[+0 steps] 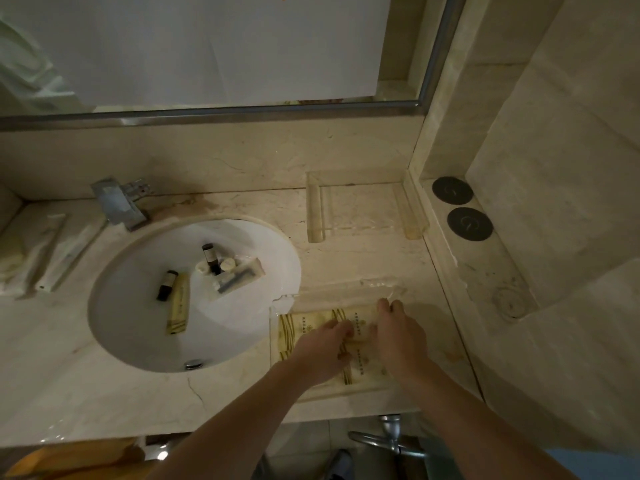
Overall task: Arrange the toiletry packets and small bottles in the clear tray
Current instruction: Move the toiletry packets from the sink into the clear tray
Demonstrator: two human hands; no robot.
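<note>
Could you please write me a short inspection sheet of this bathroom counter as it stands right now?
Surface: marble counter with a round white sink.
Job's things: clear tray holds patterned packets; two dark bottles, a packet and white caps lie in the sink.
Clutter: a second clear tray by the wall; wrapped items at far left.
Hands: left hand and right hand both touch the packets; grip unclear.
Cables: nothing seen.
Surroundings: mirror, faucet, two black discs.

walls: beige marble (554, 168) | mirror (207, 46) (steel-framed) | counter (52, 358): marble | light: dim
</note>
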